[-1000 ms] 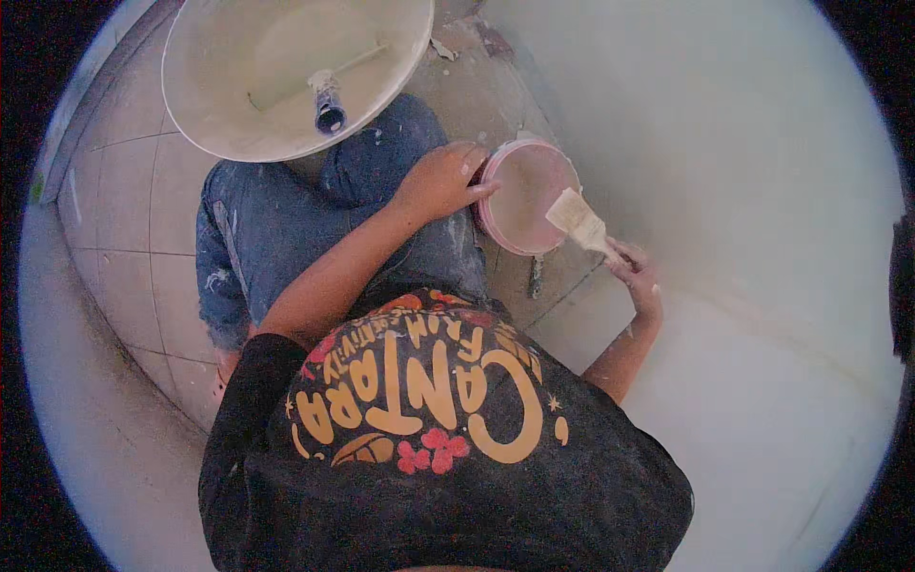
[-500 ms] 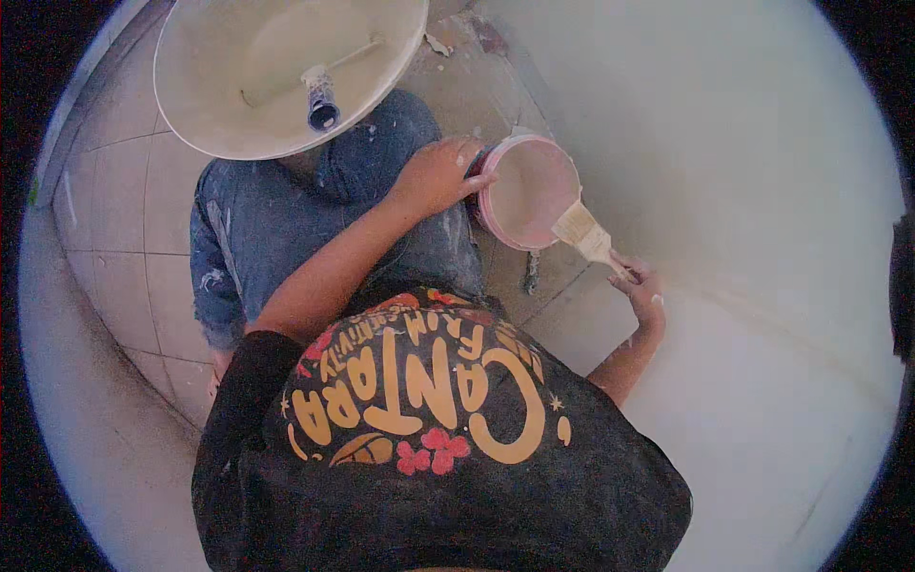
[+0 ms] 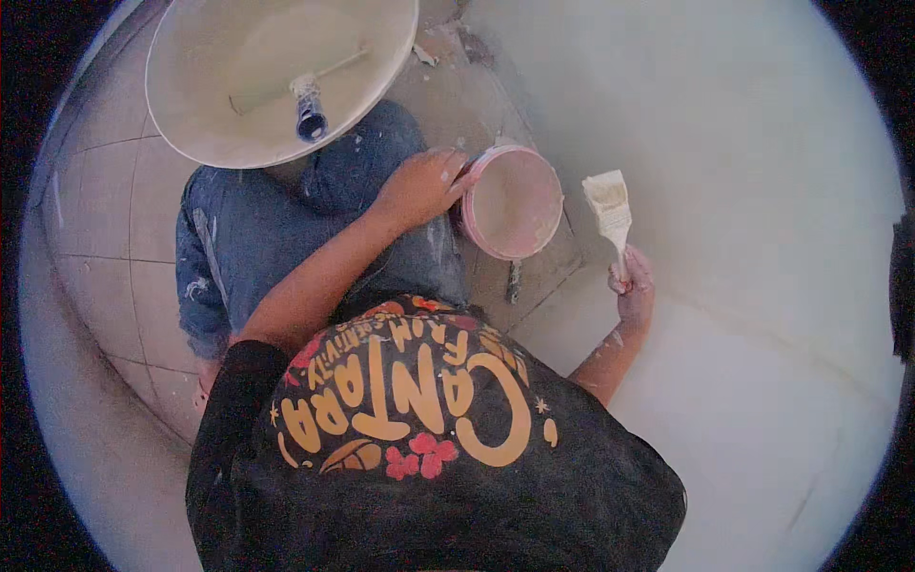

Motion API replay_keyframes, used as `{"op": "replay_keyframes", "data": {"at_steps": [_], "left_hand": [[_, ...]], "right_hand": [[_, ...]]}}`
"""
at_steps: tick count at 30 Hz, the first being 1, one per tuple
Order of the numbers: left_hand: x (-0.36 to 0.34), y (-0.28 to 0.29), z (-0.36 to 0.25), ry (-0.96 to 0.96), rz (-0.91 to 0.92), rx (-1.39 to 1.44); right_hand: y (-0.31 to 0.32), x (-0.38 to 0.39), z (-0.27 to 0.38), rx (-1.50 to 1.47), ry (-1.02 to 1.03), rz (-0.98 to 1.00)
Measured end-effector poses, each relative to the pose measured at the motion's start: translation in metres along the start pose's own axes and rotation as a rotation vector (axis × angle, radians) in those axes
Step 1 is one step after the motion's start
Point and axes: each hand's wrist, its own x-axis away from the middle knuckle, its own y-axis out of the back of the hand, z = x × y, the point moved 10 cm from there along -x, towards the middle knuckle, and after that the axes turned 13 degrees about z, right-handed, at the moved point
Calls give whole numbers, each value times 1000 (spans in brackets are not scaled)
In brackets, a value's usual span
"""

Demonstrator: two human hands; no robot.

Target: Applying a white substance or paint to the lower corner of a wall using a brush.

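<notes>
A small pink pot (image 3: 515, 200) with pale paint inside is gripped at its left rim by my left hand (image 3: 422, 186), beside my knee. To the pot's right, my right hand (image 3: 631, 276) holds a white-handled paintbrush (image 3: 610, 210) upright by its handle, its paint-coated bristles pointing away from me, against the pale wall behind it; whether they touch it I cannot tell. A paint-spattered tool handle (image 3: 515, 281) shows just below the pot.
A large white bucket (image 3: 238, 143) with pale paint and a roller (image 3: 308, 105) in it is at the upper left. The tiled floor (image 3: 100, 257) runs down the left. A broad pale wall (image 3: 743, 143) fills the right. Flaky scraps (image 3: 424, 55) lie beyond the pot.
The brush has moved off the pot's rim to the right and turned upright in my right hand. The pot and buckets appear slightly further left in the picture.
</notes>
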Motion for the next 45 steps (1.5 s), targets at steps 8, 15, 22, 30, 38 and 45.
{"op": "replay_keyframes", "data": {"at_steps": [8,15,22,30,38,45], "left_hand": [[1,7,-12,-104,-96,-27],[-9,2,-20,-26,6,-50],[16,15,-29,187,2,160],[54,69,-73,168,-227,250],[83,70,-49,277,-286,649],[90,76,-41,270,-311,729]], "right_hand": [[-7,-17,-13,-21,-40,-2],[12,-27,-79,-80,-250,-35],[-6,-92,-146,-358,-173,59],[10,-193,-229,112,-221,-207],[-32,-211,-180,-247,-180,-135],[-57,-160,-106,-29,-24,-196]]}}
